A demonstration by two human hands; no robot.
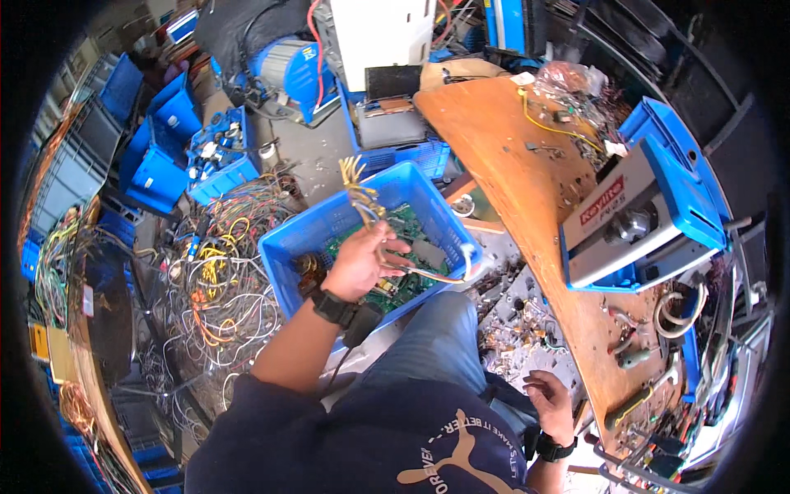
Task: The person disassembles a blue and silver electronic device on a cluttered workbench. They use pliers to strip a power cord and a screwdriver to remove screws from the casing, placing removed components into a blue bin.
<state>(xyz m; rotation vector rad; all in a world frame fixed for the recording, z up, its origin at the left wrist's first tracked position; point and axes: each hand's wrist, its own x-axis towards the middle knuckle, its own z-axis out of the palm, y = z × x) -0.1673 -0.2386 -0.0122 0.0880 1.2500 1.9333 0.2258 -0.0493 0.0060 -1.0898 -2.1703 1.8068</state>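
My left hand point(362, 262) is closed round a bundle of thin wires point(360, 198). Their yellowish ends fan out above the fingers, while a pale length trails off to the right. Beneath it stands a blue plastic crate point(284, 247) holding green circuit boards point(403, 222). A coil of copper-coloured wire point(309, 272) shows at the crate's left side. My right hand point(550, 402) hangs empty beside my leg, its fingers loosely bent and apart, close to the wooden table's edge.
A wooden table point(485, 123) curves along the right, bearing a large white-and-blue case point(625, 218) and loose hand tools point(634, 356). Tangled cables point(222, 288) cover the floor at left. Blue bins point(222, 156) stand behind them. Scraps point(518, 329) litter the floor by my leg.
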